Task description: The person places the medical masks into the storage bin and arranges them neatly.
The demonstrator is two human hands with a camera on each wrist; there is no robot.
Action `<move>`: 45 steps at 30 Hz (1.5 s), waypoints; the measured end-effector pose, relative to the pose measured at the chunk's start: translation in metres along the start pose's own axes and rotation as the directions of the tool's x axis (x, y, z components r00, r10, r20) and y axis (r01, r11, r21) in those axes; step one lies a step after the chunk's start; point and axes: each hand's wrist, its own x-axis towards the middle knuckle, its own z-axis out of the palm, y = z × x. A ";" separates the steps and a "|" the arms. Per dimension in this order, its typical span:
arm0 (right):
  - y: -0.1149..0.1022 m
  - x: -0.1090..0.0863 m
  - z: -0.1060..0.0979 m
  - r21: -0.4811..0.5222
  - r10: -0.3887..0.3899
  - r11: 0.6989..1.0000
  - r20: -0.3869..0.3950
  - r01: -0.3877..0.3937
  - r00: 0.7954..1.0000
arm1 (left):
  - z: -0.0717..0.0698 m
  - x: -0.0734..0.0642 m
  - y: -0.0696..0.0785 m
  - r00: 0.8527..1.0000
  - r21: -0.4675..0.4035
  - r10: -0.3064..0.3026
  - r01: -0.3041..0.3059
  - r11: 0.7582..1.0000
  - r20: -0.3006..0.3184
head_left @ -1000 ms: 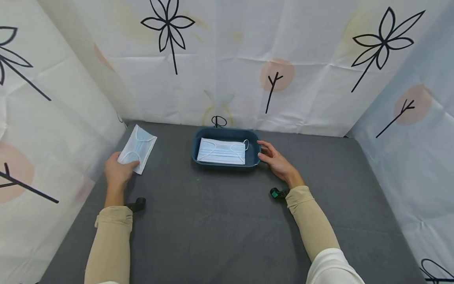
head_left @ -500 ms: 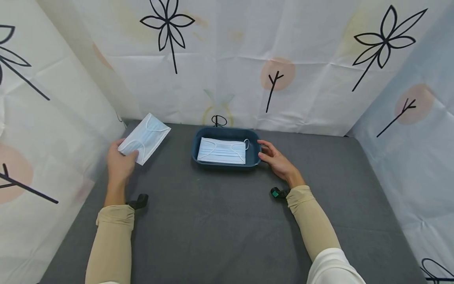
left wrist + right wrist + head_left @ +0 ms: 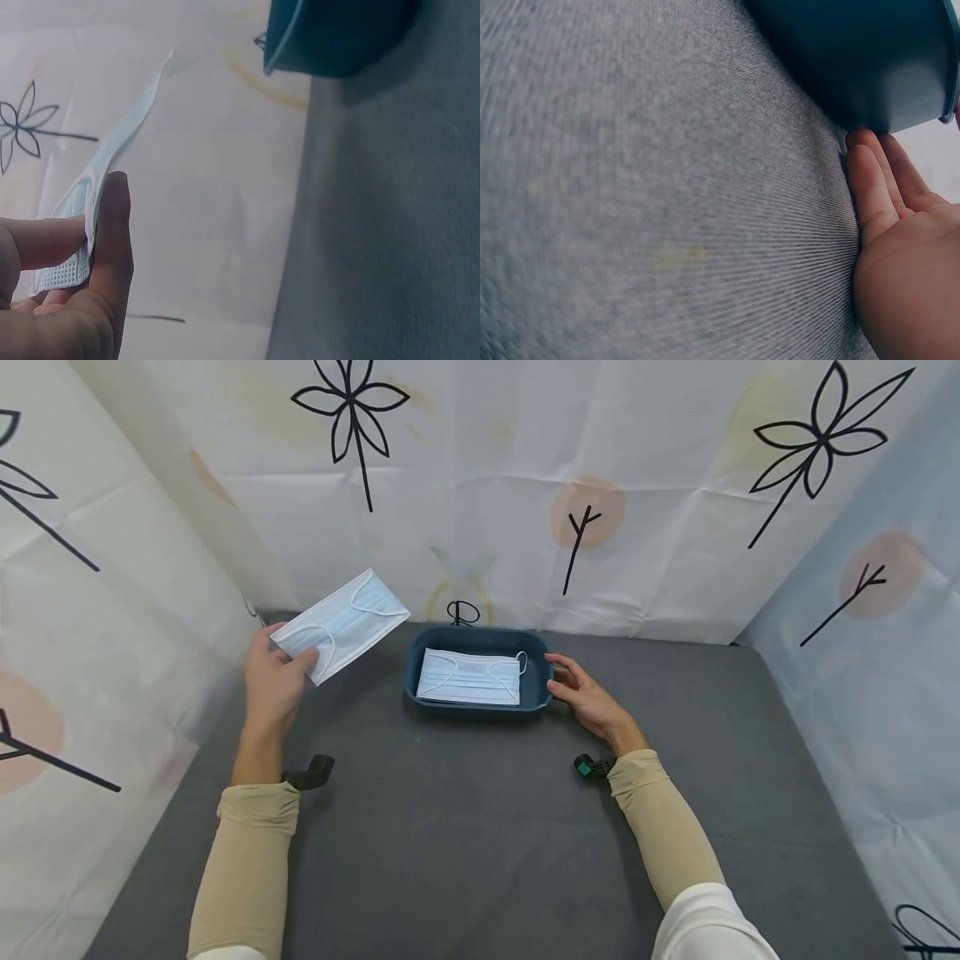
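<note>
A light blue face mask (image 3: 347,622) with white ear loops is pinched by my left hand (image 3: 276,681), thumb on top and fingers beneath. It is held up above the table, tilted, left of a dark blue tray (image 3: 536,681). In the left wrist view the mask (image 3: 120,142) shows nearly edge-on between thumb and fingers. Another face mask (image 3: 468,678) lies flat in the tray, one loop reaching toward the right end. My right hand (image 3: 592,706) holds the tray's right end at the rim; in the right wrist view its fingers (image 3: 870,184) meet the outer wall low down.
A grey cloth-covered table (image 3: 465,827) spreads under everything. White printed curtains (image 3: 480,493) rise along the back and both sides, and the tray stands close to the back one. Dark wrist cameras (image 3: 311,772) are worn on both wrists.
My left hand has raised the mask and carried it right toward the tray, and the mask has turned more sideways. The right hand, the tray and the mask inside it stay in place.
</note>
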 end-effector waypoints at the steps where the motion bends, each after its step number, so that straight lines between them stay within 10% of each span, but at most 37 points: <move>1: -0.001 0.000 0.000 -0.002 -0.003 1.000 0.001 0.003 1.000 | 0.003 -0.001 0.003 1.000 -0.023 0.005 -0.005 1.000 0.012; 18: -0.003 -0.002 0.000 0.003 0.001 1.000 0.001 -0.001 1.000 | 0.057 -0.013 0.030 0.969 -0.137 0.134 -0.107 0.985 0.209; 45: -0.002 -0.001 0.002 0.015 -0.004 1.000 -0.003 0.004 1.000 | 0.126 -0.006 0.017 0.915 -0.027 0.019 -0.009 1.000 0.402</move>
